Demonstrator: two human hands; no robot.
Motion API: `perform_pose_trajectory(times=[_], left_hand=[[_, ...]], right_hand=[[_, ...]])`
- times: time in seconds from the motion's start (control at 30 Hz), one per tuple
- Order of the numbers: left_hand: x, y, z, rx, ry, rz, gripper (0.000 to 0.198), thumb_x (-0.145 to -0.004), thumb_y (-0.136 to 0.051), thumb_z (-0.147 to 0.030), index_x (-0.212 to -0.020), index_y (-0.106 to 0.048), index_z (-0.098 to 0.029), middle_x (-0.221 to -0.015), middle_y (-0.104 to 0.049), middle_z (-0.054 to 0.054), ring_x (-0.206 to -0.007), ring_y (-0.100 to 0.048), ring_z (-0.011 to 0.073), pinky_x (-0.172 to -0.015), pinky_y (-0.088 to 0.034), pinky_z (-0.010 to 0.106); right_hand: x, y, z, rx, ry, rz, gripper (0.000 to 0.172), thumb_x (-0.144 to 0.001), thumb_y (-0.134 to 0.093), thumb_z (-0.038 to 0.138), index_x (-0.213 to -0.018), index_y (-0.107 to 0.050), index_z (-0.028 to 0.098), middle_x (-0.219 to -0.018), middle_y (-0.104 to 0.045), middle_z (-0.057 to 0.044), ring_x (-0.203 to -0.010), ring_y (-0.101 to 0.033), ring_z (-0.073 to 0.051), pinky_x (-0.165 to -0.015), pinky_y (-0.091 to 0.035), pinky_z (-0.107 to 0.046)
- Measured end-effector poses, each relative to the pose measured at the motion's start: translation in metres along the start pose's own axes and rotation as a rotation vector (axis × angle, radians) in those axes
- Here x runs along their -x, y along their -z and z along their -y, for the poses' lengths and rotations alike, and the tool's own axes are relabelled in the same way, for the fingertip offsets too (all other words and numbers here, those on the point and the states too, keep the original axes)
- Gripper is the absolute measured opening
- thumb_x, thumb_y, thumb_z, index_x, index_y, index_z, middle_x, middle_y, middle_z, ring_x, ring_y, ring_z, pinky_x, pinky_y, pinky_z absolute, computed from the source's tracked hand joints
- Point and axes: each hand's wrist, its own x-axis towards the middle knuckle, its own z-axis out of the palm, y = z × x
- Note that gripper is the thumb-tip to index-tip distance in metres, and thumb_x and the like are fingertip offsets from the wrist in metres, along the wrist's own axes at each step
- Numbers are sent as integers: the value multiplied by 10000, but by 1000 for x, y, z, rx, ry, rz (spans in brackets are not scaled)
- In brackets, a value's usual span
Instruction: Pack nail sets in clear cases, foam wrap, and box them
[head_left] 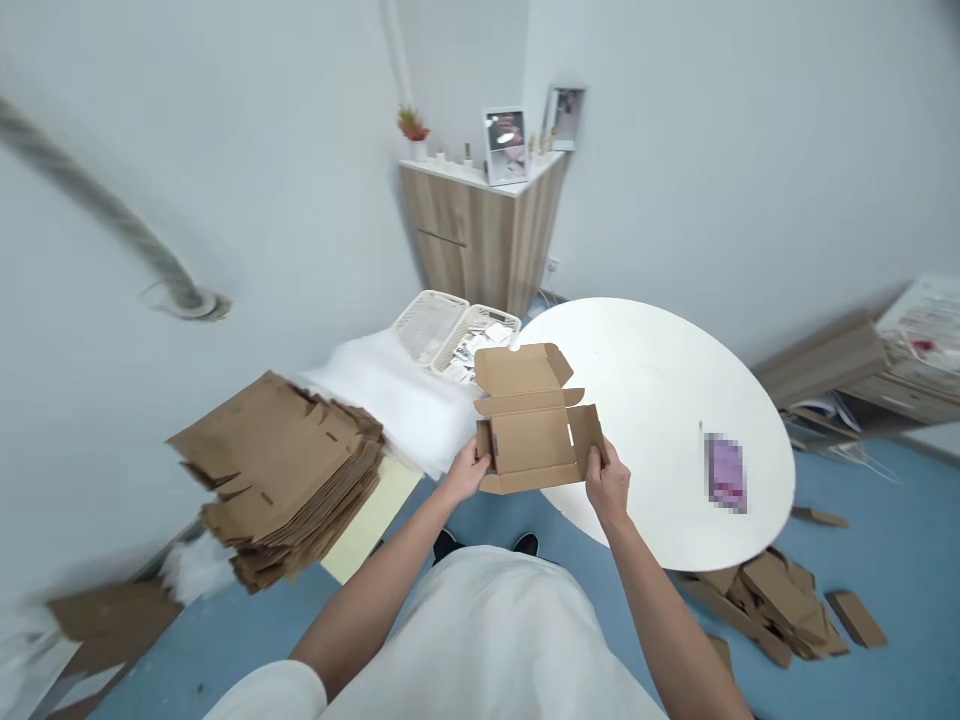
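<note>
A small brown cardboard mailer box point(534, 430) with its lid flap open upward sits at the near edge of the round white table point(660, 400). My left hand point(469, 468) grips the box's left side wall. My right hand point(606, 478) grips its right side wall. Both hands have fingers curled round the cardboard. The inside of the box looks empty.
A tall stack of flat cardboard blanks point(285, 470) lies at my left beside white foam sheets point(390, 395). Two white baskets point(454, 335) stand behind the box. A blurred purple item point(726, 472) lies on the table. Folded boxes point(780, 600) lie on the blue floor at right.
</note>
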Motion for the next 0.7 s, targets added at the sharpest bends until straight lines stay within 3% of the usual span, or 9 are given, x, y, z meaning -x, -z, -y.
perform_pose_trajectory(times=[0.17, 0.33, 0.5, 0.7], left_hand=[[-19, -70, -14, -32, 0, 122, 252, -740, -462, -259, -952, -535, -145, -692, -578, 7, -575, -530, 121, -558, -435, 246], [-39, -114, -21, -110, -51, 133, 248, -725, -467, -252, -924, -569, -146, -759, -600, 25, -605, -541, 124, -571, -429, 241], [-59, -134, -10, -217, -20, 137, 222, -716, -482, -251, -875, -601, -151, -735, -622, 28, -659, -562, 146, -612, -432, 255], [-87, -133, 9, -235, 69, 215, 204, -706, -519, -270, -849, -608, -154, -779, -647, 47, -727, -591, 163, -667, -440, 271]], right_hand=[[2, 48, -62, -36, -205, -225, 439, -811, -309, 435, -1053, -544, 154, -912, -615, -97, -804, -543, -199, -682, -399, -295], [6, 68, -108, -66, -352, -341, 404, -769, -370, 469, -901, -580, 150, -877, -592, -87, -790, -521, -187, -694, -385, -286], [17, 63, -141, -163, -606, -323, 385, -747, -390, 461, -877, -583, 154, -855, -617, -77, -756, -536, -189, -658, -389, -276], [23, 60, -162, 17, -619, -282, 351, -740, -356, 397, -776, -608, 154, -762, -579, -64, -731, -513, -187, -673, -382, -293]])
